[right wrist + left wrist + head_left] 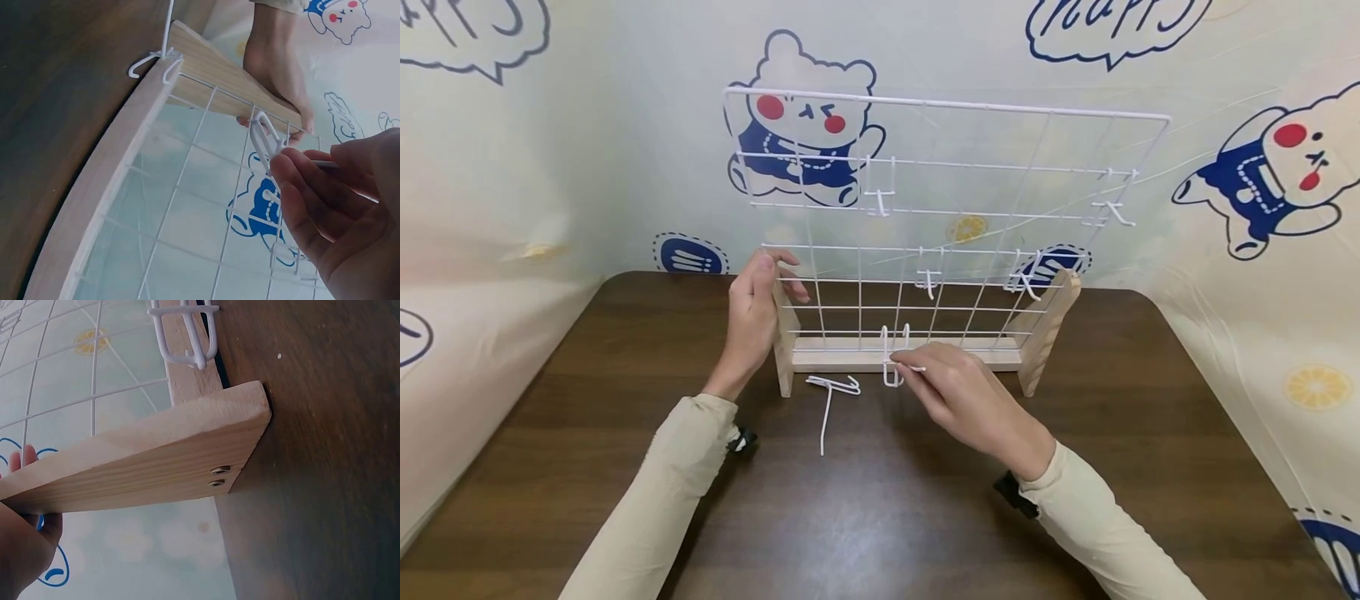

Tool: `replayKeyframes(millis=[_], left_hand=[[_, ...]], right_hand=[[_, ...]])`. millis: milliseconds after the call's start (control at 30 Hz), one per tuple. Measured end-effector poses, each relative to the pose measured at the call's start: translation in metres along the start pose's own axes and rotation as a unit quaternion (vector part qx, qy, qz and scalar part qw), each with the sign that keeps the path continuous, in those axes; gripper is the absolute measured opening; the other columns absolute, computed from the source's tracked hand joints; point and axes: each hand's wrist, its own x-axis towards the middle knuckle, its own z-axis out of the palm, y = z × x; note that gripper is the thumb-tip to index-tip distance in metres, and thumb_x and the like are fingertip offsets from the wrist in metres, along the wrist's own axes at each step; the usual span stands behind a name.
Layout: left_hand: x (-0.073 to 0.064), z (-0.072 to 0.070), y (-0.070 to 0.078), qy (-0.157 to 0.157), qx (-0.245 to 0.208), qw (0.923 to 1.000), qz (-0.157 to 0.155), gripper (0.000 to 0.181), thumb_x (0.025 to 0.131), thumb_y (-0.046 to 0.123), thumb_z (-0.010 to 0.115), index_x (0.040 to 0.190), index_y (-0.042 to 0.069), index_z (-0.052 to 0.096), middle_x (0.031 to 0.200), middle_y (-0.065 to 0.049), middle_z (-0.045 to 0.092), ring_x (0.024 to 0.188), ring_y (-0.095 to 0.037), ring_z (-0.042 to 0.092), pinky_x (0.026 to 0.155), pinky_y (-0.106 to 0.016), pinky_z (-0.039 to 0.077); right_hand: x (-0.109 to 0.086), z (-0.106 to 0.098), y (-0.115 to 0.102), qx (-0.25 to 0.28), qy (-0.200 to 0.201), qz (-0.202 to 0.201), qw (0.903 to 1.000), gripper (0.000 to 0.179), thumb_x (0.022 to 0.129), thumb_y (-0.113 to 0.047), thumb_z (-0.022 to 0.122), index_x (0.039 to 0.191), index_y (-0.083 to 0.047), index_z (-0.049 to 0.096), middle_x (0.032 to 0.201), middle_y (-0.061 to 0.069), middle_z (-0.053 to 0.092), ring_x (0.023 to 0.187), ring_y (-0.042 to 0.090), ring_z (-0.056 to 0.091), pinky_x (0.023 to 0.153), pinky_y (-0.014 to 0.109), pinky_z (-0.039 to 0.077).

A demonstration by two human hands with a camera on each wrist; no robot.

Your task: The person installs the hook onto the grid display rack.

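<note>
A white wire grid rack with wooden end boards stands on the table. My left hand holds its left wooden board near the upper end, the fingers reaching round to the grid side. In front of the lower grid, my right hand pinches a white wire hook by its prong between thumb and fingers. The two bent tips of this hook point upward and overlap the lower wires in the head view. A second white hook lies loose on the table, just in front of the rack's left end.
Several white hooks hang on the grid, one at upper left and another at far right. A wooden base bar joins the end boards. Behind the brown table hangs a cartoon-printed cloth.
</note>
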Motion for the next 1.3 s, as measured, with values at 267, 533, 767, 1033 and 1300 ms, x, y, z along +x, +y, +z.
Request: replayKeyframes(millis=[267, 533, 767, 1033, 1300], left_hand=[[0.0, -0.002, 0.002, -0.005, 0.017, 0.9998, -0.002, 0.034, 0.107, 0.016, 0.034, 0.103, -0.005, 0.061, 0.08, -0.04, 0.056, 0.071, -0.047, 0.058, 0.072, -0.034, 0.059], [0.002, -0.004, 0.004, -0.007, 0.039, 0.9992, -0.004, 0.036, 0.107, 0.017, 0.033, 0.104, -0.01, 0.058, 0.08, -0.036, 0.06, 0.071, -0.046, 0.06, 0.072, -0.036, 0.059], [0.001, -0.005, 0.003, -0.007, 0.05, 0.9986, -0.016, 0.037, 0.108, 0.018, 0.033, 0.106, -0.009, 0.058, 0.081, -0.035, 0.061, 0.072, -0.045, 0.061, 0.073, -0.038, 0.059], [0.0, -0.002, 0.004, -0.015, 0.054, 0.9981, -0.024, 0.037, 0.108, 0.018, 0.032, 0.107, -0.01, 0.057, 0.08, -0.033, 0.061, 0.073, -0.044, 0.062, 0.075, -0.04, 0.058], [0.001, -0.004, 0.004, -0.009, 0.062, 0.9979, -0.017, 0.036, 0.108, 0.016, 0.032, 0.107, -0.01, 0.057, 0.08, -0.033, 0.061, 0.073, -0.045, 0.062, 0.076, -0.036, 0.058]], right_hand=[[0.023, 0.006, -0.007, -0.008, 0.033, -0.027, 0.9991, 0.022, 0.097, -0.008, 0.062, 0.116, -0.002, 0.07, 0.104, 0.006, 0.073, 0.093, 0.017, 0.067, 0.084, 0.033, 0.056], [0.052, 0.011, -0.011, -0.013, 0.057, -0.044, 0.9974, 0.02, 0.097, -0.007, 0.062, 0.113, -0.001, 0.071, 0.105, 0.008, 0.074, 0.095, 0.02, 0.068, 0.088, 0.034, 0.054], [0.067, 0.016, -0.011, -0.004, 0.075, -0.051, 0.9958, 0.02, 0.097, -0.007, 0.061, 0.113, 0.001, 0.07, 0.102, 0.009, 0.074, 0.095, 0.02, 0.068, 0.085, 0.035, 0.054], [0.069, 0.024, -0.003, 0.019, 0.103, -0.03, 0.994, 0.02, 0.098, -0.008, 0.061, 0.112, 0.001, 0.071, 0.104, 0.01, 0.074, 0.098, 0.022, 0.069, 0.092, 0.035, 0.053], [0.071, 0.04, 0.005, 0.016, 0.09, -0.027, 0.9954, 0.021, 0.098, -0.008, 0.061, 0.114, 0.002, 0.071, 0.101, 0.011, 0.074, 0.095, 0.022, 0.068, 0.089, 0.036, 0.054]])
